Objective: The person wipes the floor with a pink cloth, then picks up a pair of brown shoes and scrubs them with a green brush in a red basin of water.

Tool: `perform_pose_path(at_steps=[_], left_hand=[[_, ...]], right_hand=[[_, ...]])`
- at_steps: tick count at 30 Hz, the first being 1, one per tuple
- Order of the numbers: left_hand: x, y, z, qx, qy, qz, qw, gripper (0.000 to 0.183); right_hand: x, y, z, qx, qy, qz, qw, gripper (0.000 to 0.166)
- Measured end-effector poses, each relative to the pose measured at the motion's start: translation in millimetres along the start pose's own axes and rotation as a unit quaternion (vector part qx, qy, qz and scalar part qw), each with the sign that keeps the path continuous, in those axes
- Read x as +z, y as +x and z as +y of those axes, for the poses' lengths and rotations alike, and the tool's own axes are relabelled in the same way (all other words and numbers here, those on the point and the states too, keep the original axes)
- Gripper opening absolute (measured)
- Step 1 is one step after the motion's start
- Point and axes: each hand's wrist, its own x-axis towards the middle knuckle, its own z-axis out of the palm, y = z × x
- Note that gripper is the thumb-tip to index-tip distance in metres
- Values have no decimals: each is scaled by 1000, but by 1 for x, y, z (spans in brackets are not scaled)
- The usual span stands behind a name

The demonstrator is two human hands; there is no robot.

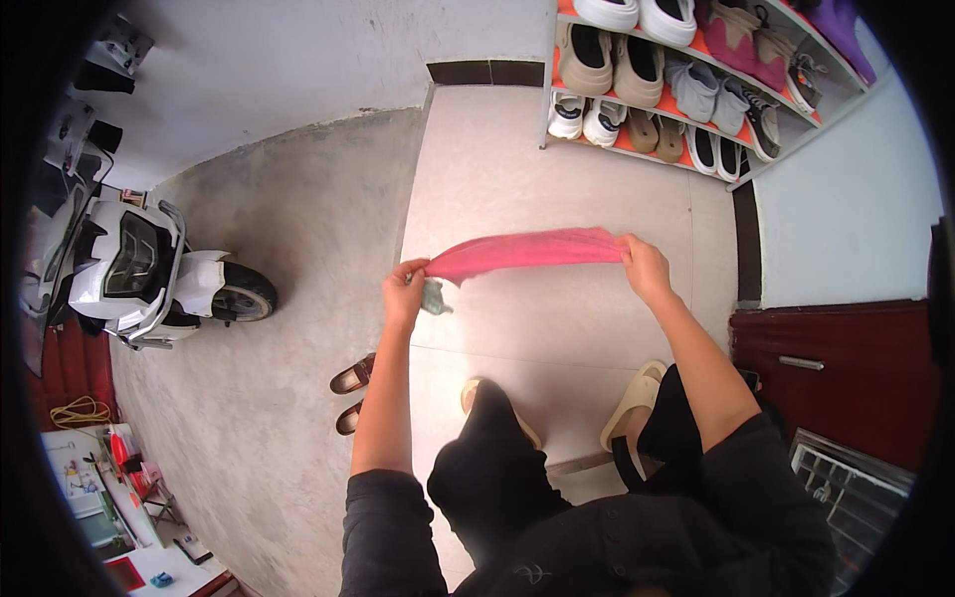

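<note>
A long pink cloth (pixel 526 250) is stretched between my two hands above the pale tiled floor, folded or bunched into a band. My left hand (pixel 404 293) pinches one end between thumb and fingers. A small greyish-green crumpled thing (pixel 434 296) hangs beside that hand, below the cloth; whether it is a piece of fabric or plastic I cannot tell. The other end of the cloth is gripped by my right hand (pixel 646 267), a little farther from my body. Both forearms are bare and reach forward.
A shoe rack (pixel 548 112) with several pairs of shoes stands at the upper right. At left, a white motorcycle (pixel 142 261) is parked on concrete. Brown shoes (pixel 351 379) lie left of my feet, which wear cream slippers (pixel 625 407). A dark red door (pixel 843 373) is at right.
</note>
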Motion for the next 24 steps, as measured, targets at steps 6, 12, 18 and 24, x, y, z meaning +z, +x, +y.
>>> perform_pose_path(at_steps=[6, 12, 18, 24], left_hand=[[-8, -47, -88, -59, 112, -57, 990, 14], [5, -85, -166, -133, 163, -78, 974, 11], [8, -27, -159, -62, 139, -51, 987, 11], [21, 0, -161, -145, 173, 11, 974, 30]], right_hand=[[90, -27, 50, 51, 35, -48, 997, 12], [163, -57, 96, 109, 33, -155, 981, 11], [163, 17, 84, 39, 71, -93, 992, 13], [175, 61, 72, 76, 45, -80, 993, 26]])
